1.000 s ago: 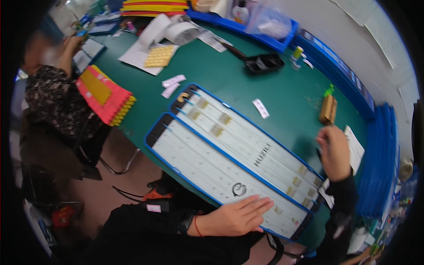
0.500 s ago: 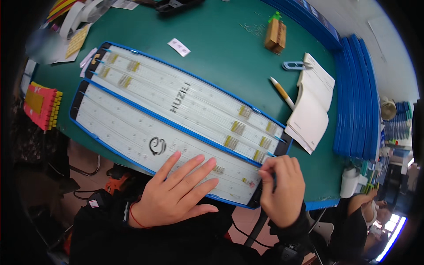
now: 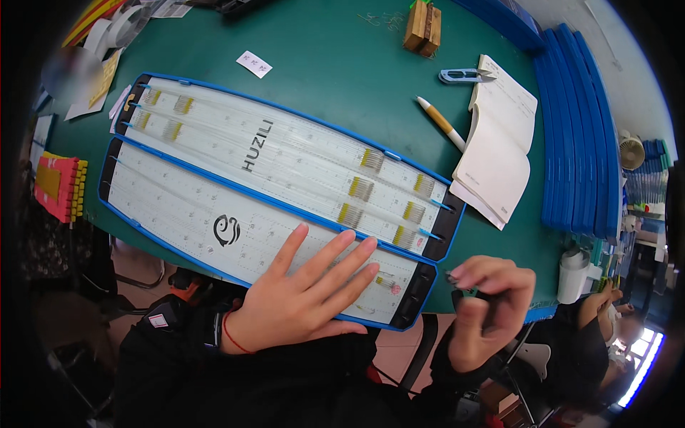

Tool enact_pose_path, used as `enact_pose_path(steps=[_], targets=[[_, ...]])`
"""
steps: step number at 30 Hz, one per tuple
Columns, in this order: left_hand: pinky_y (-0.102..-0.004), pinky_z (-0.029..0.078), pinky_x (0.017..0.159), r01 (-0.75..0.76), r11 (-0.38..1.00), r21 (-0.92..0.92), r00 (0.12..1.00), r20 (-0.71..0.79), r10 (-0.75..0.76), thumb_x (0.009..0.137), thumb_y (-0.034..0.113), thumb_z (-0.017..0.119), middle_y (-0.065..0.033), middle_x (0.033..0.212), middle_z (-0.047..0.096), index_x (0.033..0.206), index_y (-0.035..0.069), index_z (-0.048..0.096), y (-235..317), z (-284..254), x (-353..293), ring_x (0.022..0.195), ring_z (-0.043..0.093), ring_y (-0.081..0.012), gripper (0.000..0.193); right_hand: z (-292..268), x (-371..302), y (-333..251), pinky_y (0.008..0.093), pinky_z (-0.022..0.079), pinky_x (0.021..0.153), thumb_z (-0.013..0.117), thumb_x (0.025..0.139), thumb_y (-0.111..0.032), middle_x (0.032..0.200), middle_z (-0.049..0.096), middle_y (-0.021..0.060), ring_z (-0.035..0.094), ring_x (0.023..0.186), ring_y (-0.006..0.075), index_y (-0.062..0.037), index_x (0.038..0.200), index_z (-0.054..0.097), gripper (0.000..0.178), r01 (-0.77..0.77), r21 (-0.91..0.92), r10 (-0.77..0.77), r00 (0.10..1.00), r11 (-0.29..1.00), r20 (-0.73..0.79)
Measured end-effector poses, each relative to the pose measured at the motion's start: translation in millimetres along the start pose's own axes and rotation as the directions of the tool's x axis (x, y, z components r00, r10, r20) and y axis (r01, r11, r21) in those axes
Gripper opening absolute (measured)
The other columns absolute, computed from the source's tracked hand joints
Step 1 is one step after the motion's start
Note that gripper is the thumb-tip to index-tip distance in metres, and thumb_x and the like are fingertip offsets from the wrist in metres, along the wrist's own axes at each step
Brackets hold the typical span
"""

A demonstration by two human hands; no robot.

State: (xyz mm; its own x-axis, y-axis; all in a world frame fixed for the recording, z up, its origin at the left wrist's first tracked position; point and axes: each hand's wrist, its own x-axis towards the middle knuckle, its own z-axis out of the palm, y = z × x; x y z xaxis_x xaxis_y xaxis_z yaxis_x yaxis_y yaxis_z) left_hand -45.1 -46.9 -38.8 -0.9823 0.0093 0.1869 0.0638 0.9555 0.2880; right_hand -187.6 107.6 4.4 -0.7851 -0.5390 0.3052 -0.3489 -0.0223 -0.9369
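A long blue-edged fishing-rig case (image 3: 300,171) lies opened out on a green table, its two white panels side by side. Thin lines and small yellow-marked clusters run along the far panel. My left hand (image 3: 300,292) rests flat on the near panel (image 3: 171,192), fingers spread, partly covering it. Beyond the case's right end, my right hand (image 3: 492,307) hovers with curled fingers and some blur. A tiny dark thing (image 3: 451,277) shows at its fingertips, too small to name. By my left fingertips, a little yellow-and-red rig piece (image 3: 389,284) lies on the panel.
To the right lie an open notebook (image 3: 499,150), a pen (image 3: 441,123) and blue thread snips (image 3: 467,75). A wooden block (image 3: 422,30) stands at the back. Blue cases (image 3: 578,135) are stacked along the right edge. A small white label (image 3: 254,64) lies behind the case.
My right hand has moved right, away from the case's end, and its fingers have loosened somewhat. My left hand stays on the near panel. The whole view has shifted slightly.
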Motion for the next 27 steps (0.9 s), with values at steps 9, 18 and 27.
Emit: enact_pose_path(steps=[9,18,27], targets=[[-0.0546,0.021,0.110,0.026,0.991,0.129,0.999,-0.031,-0.022,0.079,0.068,0.051,-0.0044,0.134,0.053,0.127,0.017,0.059,1.9,8.6,10.2,0.128,0.046,-0.0236,0.070,20.0,0.6,44.6,0.0374,0.049,0.057,0.022,0.103,-0.040,0.066,0.046,0.0084,0.052,0.056,0.0224,-0.0118,0.086,0.033,0.035,0.065,0.578,0.192,0.909,0.813,-0.371],[-0.0541,0.018,0.112,-0.015,0.965,0.264,0.999,-0.028,0.023,0.082,0.072,0.043,-0.0025,0.130,0.057,0.126,0.019,0.060,0.5,11.5,8.5,0.126,0.049,-0.0204,0.071,24.8,4.3,41.0,0.0304,0.042,0.054,0.026,0.103,-0.032,0.064,0.041,0.0037,0.046,0.056,0.0160,-0.0127,0.082,0.034,0.029,0.024,0.503,0.152,0.940,0.864,-0.305],[-0.0453,0.027,0.110,-0.002,0.964,0.267,0.995,-0.097,0.029,0.093,0.059,0.035,-0.0010,0.126,0.061,0.124,0.012,0.060,1.2,12.2,8.2,0.121,0.054,-0.0155,0.062,22.1,1.6,42.1,0.0282,0.041,0.048,0.028,0.102,-0.028,0.059,0.035,0.0021,0.039,0.047,0.0139,-0.0127,0.081,0.034,0.027,0.047,0.497,0.170,0.908,0.866,-0.382]])
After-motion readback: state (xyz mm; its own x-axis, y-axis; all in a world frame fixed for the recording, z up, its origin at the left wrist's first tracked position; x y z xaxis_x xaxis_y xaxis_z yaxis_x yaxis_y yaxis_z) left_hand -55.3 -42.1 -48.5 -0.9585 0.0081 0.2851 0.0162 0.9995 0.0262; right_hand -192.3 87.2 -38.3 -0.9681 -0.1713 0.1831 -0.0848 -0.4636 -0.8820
